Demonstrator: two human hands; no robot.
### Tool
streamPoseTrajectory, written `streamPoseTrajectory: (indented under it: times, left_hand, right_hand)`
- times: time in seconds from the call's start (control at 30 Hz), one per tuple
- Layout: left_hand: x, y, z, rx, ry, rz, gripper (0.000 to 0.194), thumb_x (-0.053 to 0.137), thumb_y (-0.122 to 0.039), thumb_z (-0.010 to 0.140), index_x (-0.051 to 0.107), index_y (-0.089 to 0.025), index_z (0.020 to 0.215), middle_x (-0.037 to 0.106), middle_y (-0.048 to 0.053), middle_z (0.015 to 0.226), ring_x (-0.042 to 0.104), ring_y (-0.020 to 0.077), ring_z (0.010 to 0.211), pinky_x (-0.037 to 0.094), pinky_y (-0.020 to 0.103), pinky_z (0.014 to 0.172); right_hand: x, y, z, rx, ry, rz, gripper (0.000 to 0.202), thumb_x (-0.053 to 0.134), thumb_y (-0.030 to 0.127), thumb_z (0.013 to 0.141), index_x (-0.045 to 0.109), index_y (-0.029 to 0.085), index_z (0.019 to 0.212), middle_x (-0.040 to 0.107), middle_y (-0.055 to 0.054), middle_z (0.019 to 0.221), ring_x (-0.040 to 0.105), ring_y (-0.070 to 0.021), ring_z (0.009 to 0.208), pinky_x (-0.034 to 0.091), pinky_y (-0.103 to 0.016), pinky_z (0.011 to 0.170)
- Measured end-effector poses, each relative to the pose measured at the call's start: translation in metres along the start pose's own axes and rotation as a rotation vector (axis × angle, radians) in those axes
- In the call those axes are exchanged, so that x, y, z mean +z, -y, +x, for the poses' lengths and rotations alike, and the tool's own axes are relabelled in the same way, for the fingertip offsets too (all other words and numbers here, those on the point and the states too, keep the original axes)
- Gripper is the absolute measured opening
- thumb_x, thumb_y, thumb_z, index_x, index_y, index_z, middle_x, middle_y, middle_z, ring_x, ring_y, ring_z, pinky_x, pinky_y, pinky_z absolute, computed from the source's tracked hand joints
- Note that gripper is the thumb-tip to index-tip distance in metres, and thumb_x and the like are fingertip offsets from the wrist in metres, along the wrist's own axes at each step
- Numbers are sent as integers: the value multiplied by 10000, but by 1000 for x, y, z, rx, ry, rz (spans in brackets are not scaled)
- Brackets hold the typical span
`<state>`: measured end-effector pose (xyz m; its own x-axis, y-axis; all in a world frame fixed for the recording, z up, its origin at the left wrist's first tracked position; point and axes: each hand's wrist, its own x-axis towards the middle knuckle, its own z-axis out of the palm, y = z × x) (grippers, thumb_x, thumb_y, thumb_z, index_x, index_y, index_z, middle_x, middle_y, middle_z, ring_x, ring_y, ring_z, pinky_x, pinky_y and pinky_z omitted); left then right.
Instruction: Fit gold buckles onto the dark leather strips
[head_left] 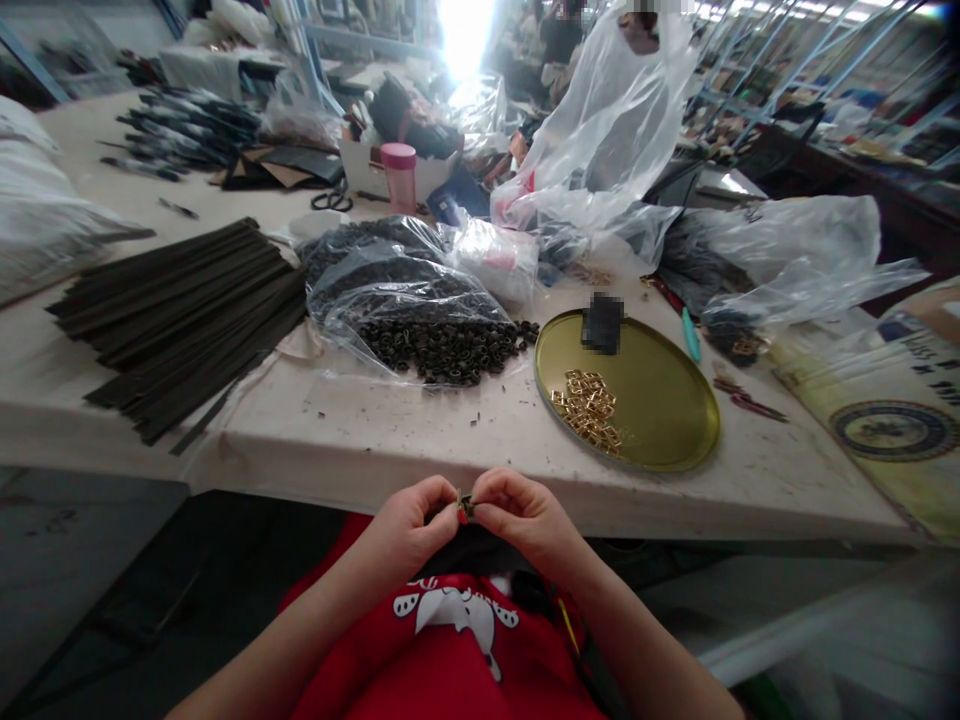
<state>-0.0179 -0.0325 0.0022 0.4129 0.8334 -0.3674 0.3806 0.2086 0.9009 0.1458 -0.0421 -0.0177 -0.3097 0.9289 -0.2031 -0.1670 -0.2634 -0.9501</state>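
Observation:
My left hand [424,515] and my right hand [521,510] meet just off the table's front edge. Each pinches a small piece [465,507] between thumb and fingers; a gold-coloured and a dark part show, but the fingers hide most of it. Beyond them, dark small loops [450,352] spill out of a clear plastic bag [397,275]. A round gold-green tray [667,400] to the right holds a heap of gold metal buckles [589,408] and a dark block near its back rim.
Dark flat strips [187,320] lie stacked at the left. Behind stand a pink-lidded jar [399,175], scissors [331,198] and clear plastic bags [600,130]. A teal tool [691,335] and red-handled pliers [750,400] lie right of the tray.

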Motion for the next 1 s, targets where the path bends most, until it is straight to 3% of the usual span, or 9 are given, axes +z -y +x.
streamPoseTrajectory:
  times: [0.13, 0.33, 0.5, 0.67, 1.0]
  left_hand:
    - [3, 1, 0, 23, -4, 111, 184, 402, -307, 797, 474, -167, 701, 455, -31, 622, 425, 127, 584, 310, 224, 511]
    - [6, -1, -1, 44, 20, 222, 157, 387, -286, 829, 488, -167, 820, 552, 10, 748, 509, 170, 690, 361, 263, 601]
    - [5, 0, 0, 45, -18, 206, 227, 379, -362, 853, 497, -168, 843, 576, 25, 792, 526, 184, 734, 380, 279, 648]
    - [8, 3, 0, 51, -51, 181, 242, 382, -375, 855, 497, -163, 870, 582, 32, 800, 535, 189, 738, 385, 278, 649]
    - [8, -2, -6, 74, -8, 151, 214, 333, -292, 869, 498, -157, 896, 585, 50, 848, 537, 192, 786, 396, 281, 693]
  right_hand:
    - [2, -9, 1, 58, -106, -28, 188, 665, 226, 654, 518, 185, 764, 529, 49, 663, 508, -86, 617, 403, -211, 594]
    - [-1, -21, 2, 17, -233, -164, 204, 663, 227, 658, 502, 182, 776, 510, 46, 648, 480, -88, 582, 399, -207, 550]
    - [4, -18, -4, -303, -305, -444, 45, 590, 193, 747, 550, 194, 727, 540, 8, 714, 531, -120, 678, 451, -242, 621]
    - [9, -16, -14, -528, -243, -692, 183, 512, 158, 800, 591, 204, 959, 584, -56, 892, 567, -158, 828, 488, -292, 733]
    - [6, -18, -13, -562, -151, -811, 281, 470, 136, 822, 584, 236, 1058, 611, -73, 930, 576, -174, 871, 488, -304, 765]
